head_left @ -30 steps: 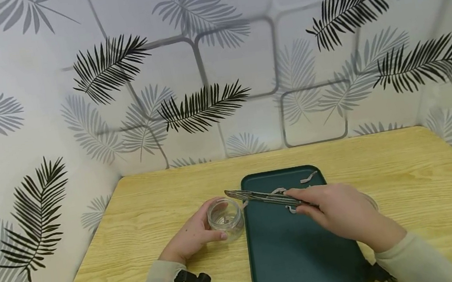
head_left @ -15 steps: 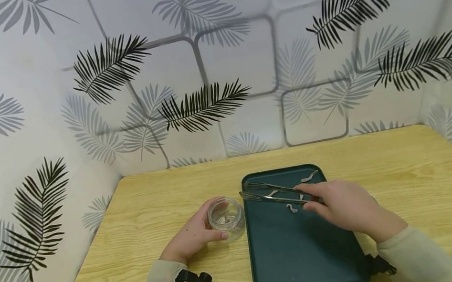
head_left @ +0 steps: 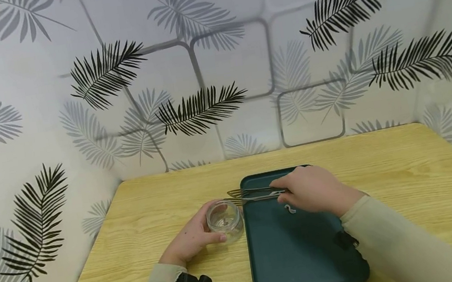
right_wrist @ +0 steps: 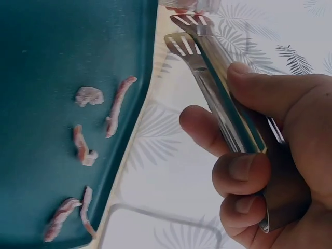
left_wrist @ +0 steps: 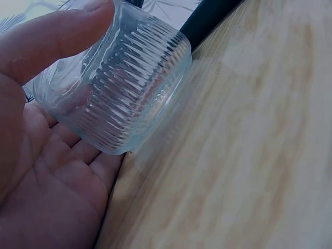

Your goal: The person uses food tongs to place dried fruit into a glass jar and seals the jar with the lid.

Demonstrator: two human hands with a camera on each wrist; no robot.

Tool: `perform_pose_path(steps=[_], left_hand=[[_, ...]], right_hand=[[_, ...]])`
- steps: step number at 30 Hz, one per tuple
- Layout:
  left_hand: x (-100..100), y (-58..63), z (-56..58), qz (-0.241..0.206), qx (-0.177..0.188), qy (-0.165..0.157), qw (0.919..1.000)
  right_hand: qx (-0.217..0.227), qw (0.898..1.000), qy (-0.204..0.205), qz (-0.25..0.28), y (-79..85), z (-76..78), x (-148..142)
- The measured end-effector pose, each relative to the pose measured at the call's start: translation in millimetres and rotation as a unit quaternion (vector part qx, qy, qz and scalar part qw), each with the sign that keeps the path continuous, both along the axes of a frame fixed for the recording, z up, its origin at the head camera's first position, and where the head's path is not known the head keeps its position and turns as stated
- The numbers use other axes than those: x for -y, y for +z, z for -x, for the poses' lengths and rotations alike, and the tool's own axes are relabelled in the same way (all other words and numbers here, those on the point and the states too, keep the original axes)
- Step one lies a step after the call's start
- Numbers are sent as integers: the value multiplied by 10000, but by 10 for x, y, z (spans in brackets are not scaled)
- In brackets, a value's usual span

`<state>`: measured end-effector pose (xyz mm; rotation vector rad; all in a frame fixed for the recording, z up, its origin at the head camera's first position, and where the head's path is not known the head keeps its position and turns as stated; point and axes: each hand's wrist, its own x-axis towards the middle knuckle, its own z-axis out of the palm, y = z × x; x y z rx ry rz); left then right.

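My left hand (head_left: 193, 234) grips a small clear glass jar (head_left: 233, 232), which stands open-topped beside the tray's left edge. In the left wrist view, the jar (left_wrist: 129, 88) shows ribbed sides, with the thumb across it. A little pale matter shows at its bottom. My right hand (head_left: 313, 191) holds metal tongs (head_left: 260, 198) with slotted tips, which point left past the tray's rim, right behind the jar. Their arms stand slightly apart in the right wrist view, with nothing visible between the tips. Several thin pinkish strips (right_wrist: 120, 106) lie on the dark green tray (head_left: 295, 261).
The wooden table (head_left: 164, 193) meets a leaf-patterned wall (head_left: 192, 150) at its back and left side. The tray has a low raised rim and lies to the right of the jar. My right forearm (head_left: 395, 233) crosses the tray's right side.
The tongs opened over the tray half a second ago. Now my right hand has moved left and slightly away from me, and their arms are closer together. The left hand and jar have stayed put.
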<state>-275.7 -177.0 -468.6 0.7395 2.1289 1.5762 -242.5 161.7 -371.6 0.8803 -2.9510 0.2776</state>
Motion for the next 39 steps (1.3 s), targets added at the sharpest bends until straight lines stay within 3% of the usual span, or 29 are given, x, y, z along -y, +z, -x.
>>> perform_pose_path(steps=[7, 16, 22, 29, 39], left_hand=[[-6, 19, -19, -111, 158, 41, 9998], [25, -43, 29, -77, -15, -40, 10000], [21, -37, 19, -61, 76, 32, 9999], [13, -20, 16, -99, 73, 21, 9999], [27, -27, 18, -70, 92, -9, 9999]], right_hand=[[164, 9996, -126, -216, 103, 33, 70], [435, 9960, -281, -732, 197, 71, 270], [591, 9905, -509, -1128, 215, 80, 421], [232, 9873, -429, -1513, 224, 37, 552], [332, 9950, -640, -686, 194, 53, 431]])
